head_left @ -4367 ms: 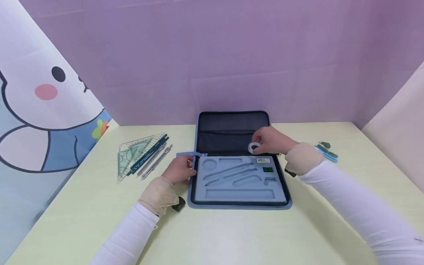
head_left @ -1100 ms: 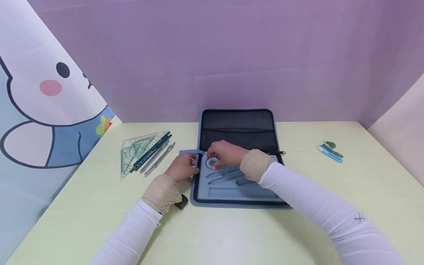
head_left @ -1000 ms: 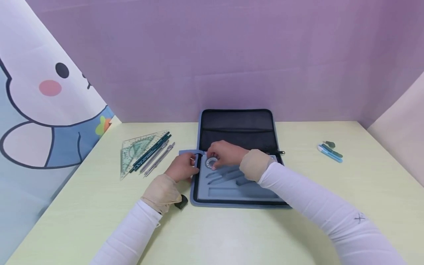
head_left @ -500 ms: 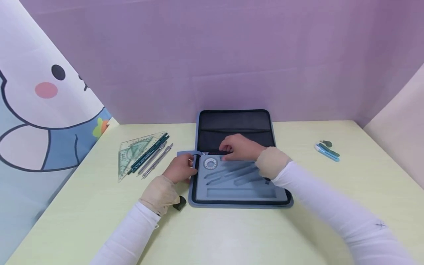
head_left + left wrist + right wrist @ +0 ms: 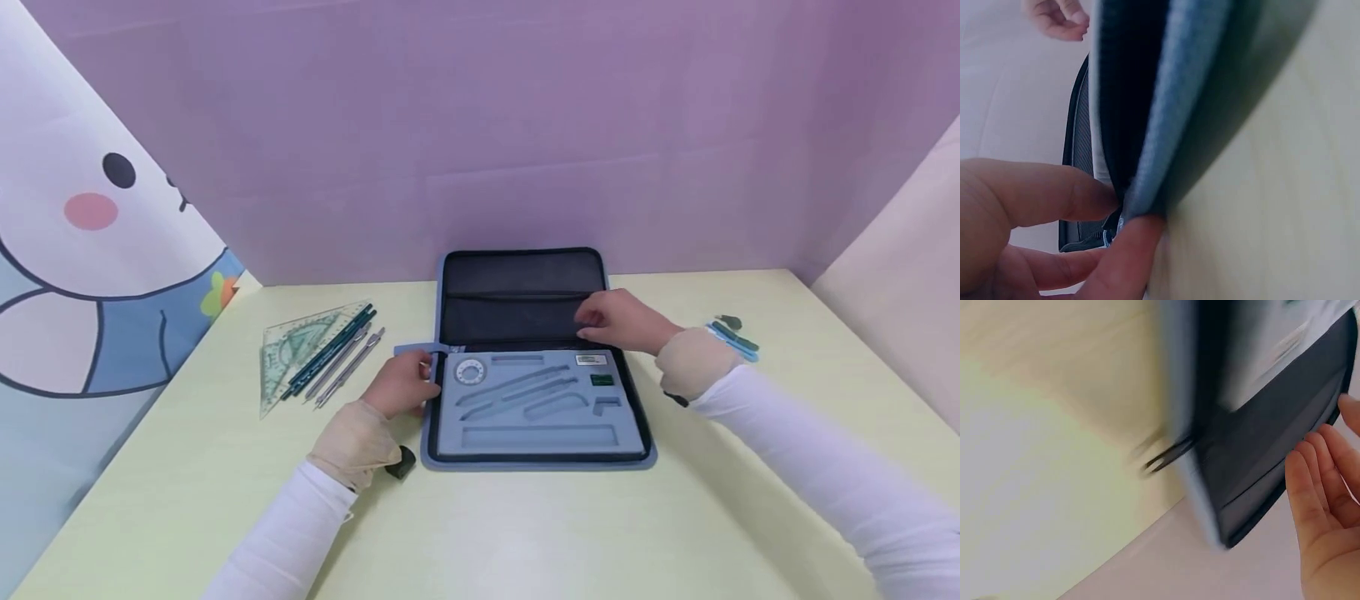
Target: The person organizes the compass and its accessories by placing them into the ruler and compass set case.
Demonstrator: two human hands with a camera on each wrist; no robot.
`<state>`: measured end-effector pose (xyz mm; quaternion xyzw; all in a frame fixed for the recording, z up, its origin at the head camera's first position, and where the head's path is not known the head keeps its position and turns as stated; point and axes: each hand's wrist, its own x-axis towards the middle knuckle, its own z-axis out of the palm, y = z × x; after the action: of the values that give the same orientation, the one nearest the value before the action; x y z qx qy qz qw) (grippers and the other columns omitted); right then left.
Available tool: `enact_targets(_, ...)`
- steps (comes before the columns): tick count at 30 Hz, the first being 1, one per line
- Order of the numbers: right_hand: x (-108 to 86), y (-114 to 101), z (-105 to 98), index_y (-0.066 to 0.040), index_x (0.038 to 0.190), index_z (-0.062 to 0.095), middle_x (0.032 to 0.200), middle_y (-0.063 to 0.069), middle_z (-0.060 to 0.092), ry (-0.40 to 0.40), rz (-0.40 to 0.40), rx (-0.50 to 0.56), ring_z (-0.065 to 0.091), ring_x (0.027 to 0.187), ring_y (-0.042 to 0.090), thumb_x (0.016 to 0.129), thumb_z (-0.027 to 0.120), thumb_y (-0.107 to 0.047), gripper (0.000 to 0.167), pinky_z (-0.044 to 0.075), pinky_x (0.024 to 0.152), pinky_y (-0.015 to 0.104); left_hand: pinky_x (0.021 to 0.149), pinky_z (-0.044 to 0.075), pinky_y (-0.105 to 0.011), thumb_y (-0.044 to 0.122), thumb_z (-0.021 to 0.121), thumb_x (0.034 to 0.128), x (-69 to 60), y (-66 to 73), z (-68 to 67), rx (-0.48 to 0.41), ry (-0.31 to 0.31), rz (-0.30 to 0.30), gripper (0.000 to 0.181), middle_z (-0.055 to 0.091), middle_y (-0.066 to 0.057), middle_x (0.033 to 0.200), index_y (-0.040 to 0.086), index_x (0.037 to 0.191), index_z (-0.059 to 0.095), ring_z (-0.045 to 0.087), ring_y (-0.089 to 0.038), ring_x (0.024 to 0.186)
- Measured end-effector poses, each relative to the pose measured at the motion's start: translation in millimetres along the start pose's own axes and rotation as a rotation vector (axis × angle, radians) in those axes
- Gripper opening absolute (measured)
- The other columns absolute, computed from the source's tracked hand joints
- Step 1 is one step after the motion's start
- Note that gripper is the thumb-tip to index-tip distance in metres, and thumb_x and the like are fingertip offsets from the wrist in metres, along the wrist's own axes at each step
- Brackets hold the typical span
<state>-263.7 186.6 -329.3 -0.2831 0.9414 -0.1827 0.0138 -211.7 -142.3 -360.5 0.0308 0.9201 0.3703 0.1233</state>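
Observation:
My left hand (image 5: 400, 385) pinches the left edge of an open blue zip case (image 5: 1172, 94), thumb on one side and finger on the other. In the case lies a grey-blue foam insert (image 5: 540, 417) with shaped hollows. A white ring with marks round its face (image 5: 470, 372) sits in the round hollow at upper left. A small dark green piece (image 5: 602, 380) and a white label (image 5: 591, 360) show at the insert's right. My right hand (image 5: 626, 321) hovers over the right side of the dark lid (image 5: 517, 321), fingers loosely bent and holding nothing.
Left of the case lie clear set squares (image 5: 288, 350), dark green pencils (image 5: 330, 352) and silver compass-like metal tools (image 5: 348, 368). On the right are a light blue pen-like item (image 5: 735, 343) and small dark green pieces (image 5: 729, 321). A purple cloth (image 5: 480, 150) hangs behind the table.
My right hand carried the white ring from the right to the round hollow and let go of it. It has since moved back right. The left hand stays on the case edge.

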Motion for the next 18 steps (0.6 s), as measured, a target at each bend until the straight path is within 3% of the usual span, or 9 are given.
enact_targets(11, -31.3, 62, -23, 0.008, 0.095, 0.066, 0.089, 0.019, 0.068, 0.086, 0.102, -0.061, 0.063, 0.082, 0.031, 0.083, 0.064, -0.003, 0.017, 0.052, 0.077, 0.047, 0.05, 0.054, -0.028, -0.001, 0.059, 0.0798, -2.0, -2.5, -0.6, -0.016, 0.01, 0.016, 0.042, 0.053, -0.01, 0.09, -0.01, 0.119, 0.049, 0.051, -0.011, 0.05)
enact_targets(18, -51.9, 107, -41, 0.012, 0.102, 0.061, 0.097, 0.028, 0.064, 0.098, 0.291, -0.057, 0.061, 0.088, 0.04, 0.088, 0.059, -0.01, 0.027, 0.048, 0.08, 0.052, 0.05, 0.054, -0.028, -0.001, 0.059, 0.0797, -2.0, -2.6, -0.2, -0.019, 0.013, 0.012, 0.041, 0.052, -0.009, 0.089, -0.01, 0.119, 0.05, 0.05, -0.012, 0.05)
